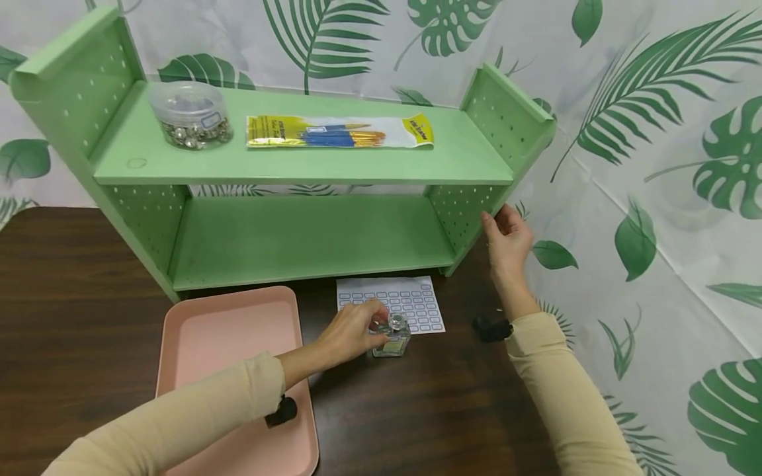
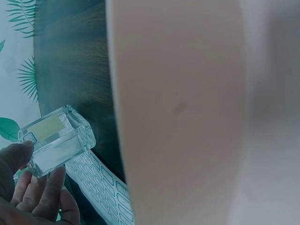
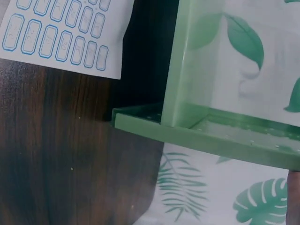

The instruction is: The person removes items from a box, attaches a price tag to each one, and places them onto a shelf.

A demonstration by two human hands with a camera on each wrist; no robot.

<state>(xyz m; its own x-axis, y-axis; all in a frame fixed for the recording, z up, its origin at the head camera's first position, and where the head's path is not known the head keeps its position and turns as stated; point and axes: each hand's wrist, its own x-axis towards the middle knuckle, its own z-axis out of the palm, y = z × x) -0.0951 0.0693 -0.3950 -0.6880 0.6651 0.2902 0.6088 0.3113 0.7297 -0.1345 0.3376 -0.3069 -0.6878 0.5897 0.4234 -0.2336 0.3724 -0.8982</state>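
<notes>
My left hand (image 1: 352, 332) holds a square clear glass bottle (image 1: 391, 345) with a glass stopper, above the dark table. In the left wrist view the thumb presses on the bottle (image 2: 58, 136) by a small blue-edged label (image 2: 30, 137), and fingers curl beneath it. A pale yellow patch shows on the same face. Behind the bottle lies a white sheet of blue-edged labels (image 1: 419, 305). My right hand (image 1: 510, 248) is at the right side panel of a green shelf (image 1: 315, 235), thumb at the panel's front edge, fingers loosely bent outside it.
A pink tray (image 1: 238, 317) lies under the left forearm. On the upper shelf stand a clear tub of shiny metal pieces (image 1: 193, 125) and a packet of paintbrushes (image 1: 339, 132). A leaf-patterned wall covering (image 1: 643, 198) rises behind and to the right.
</notes>
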